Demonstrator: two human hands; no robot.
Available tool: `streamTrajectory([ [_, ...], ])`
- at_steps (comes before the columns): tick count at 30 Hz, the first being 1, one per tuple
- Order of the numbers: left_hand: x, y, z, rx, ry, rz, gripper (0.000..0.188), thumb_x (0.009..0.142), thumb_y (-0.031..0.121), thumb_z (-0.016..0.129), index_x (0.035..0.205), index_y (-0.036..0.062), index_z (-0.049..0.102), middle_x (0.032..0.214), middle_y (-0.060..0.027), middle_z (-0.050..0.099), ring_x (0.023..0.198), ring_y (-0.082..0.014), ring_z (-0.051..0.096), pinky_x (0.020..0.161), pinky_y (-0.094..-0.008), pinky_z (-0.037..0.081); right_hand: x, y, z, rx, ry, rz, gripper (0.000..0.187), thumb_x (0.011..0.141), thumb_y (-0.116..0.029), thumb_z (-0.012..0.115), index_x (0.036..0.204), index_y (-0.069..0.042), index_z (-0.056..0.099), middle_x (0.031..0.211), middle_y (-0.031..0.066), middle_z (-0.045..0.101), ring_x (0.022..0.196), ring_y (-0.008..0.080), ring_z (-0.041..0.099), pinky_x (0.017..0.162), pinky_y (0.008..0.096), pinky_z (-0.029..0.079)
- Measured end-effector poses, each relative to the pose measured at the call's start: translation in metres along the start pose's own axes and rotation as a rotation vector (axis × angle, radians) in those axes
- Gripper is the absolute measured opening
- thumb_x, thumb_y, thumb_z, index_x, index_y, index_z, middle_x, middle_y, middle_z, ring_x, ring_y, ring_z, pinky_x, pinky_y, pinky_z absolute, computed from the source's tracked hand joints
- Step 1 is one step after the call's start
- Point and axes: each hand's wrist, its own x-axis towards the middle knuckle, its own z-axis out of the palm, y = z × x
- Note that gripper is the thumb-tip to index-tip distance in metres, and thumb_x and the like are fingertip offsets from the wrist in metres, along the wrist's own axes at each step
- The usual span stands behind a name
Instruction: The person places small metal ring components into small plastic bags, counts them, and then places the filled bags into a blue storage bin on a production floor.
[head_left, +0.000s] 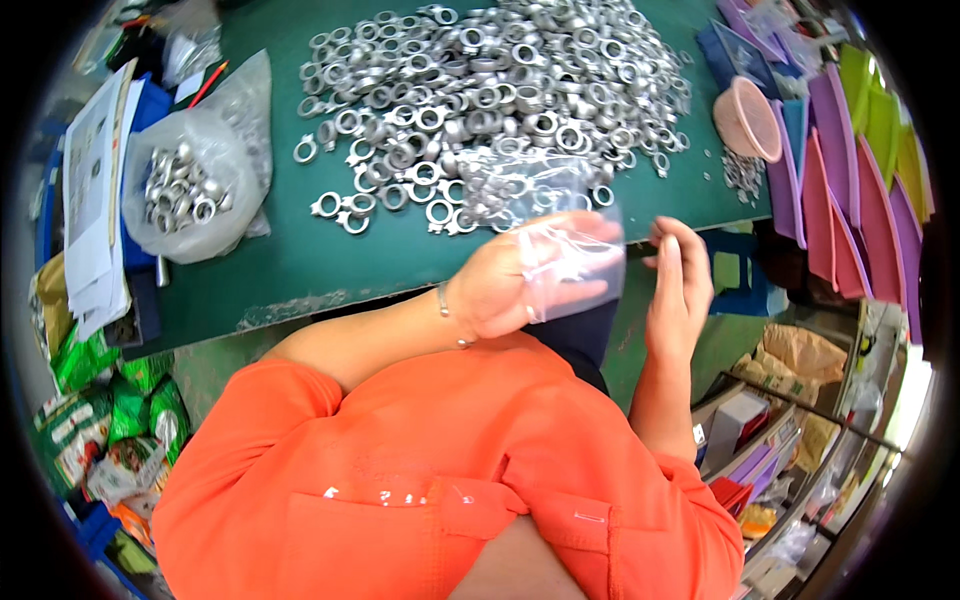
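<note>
Fingers of the left hand point(500, 285) are clenched on a clear plastic bag point(570, 262); right hand point(678, 285) pinches its edge. Bag-opening step judged underway; metal rings point(480, 100) would be needed next.

Green tabletop point(300, 260), front edge worn. On it: big heap of silver metal ring clamps point(490, 90) across the middle, clear plastic bag of the same clamps point(190, 190) at left, paper sheets point(95, 190) beside it, small pile of clamps point(742, 175) near pink bowl point(748, 120) at right.
</note>
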Motion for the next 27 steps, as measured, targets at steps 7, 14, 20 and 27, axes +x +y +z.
streamTrajectory([
  [7,-0.001,-0.001,-0.011,-0.199,-0.097,0.028,0.039,0.085,0.011,0.057,0.122,0.0057,0.047,0.129,-0.0142,0.046,0.123,-0.0306,0.042,0.098,-0.0458,0.04,0.014,0.009,0.008,0.385,-0.241,0.499,0.03,0.091,-0.027,0.054,0.102,0.0,0.06,0.079,0.0015,0.061,0.065,0.0059,0.052,0.056,0.0176,0.04],
  [14,-0.002,0.003,-0.021,-0.193,-0.165,0.062,0.03,0.09,0.013,0.051,0.12,0.0123,0.051,0.13,-0.015,0.045,0.127,-0.0333,0.036,0.101,-0.0488,0.037,0.022,0.011,-0.005,0.761,-0.406,0.571,0.02,0.085,-0.016,0.063,0.094,0.002,0.062,0.074,0.0029,0.063,0.054,0.0047,0.052,0.046,0.0181,0.041],
  [20,-0.001,0.006,-0.013,-0.174,0.069,0.065,0.03,0.092,0.017,0.049,0.121,0.0128,0.047,0.133,-0.0119,0.042,0.127,-0.0314,0.036,0.1,-0.0462,0.038,0.024,-0.012,-0.005,0.317,-0.29,0.222,0.014,0.084,-0.012,0.065,0.087,0.002,0.065,0.072,0.0015,0.061,0.057,0.0047,0.052,0.049,0.0178,0.04],
  [27,0.002,0.005,-0.012,-0.286,0.103,0.083,0.032,0.094,0.021,0.047,0.124,0.0122,0.044,0.132,-0.0128,0.042,0.126,-0.0292,0.038,0.101,-0.046,0.037,0.025,-0.034,-0.001,-0.071,-0.191,-0.214,0.006,0.08,-0.002,0.065,0.081,0.003,0.063,0.065,0.0036,0.056,0.056,0.0078,0.049,0.05,0.0205,0.038],
])
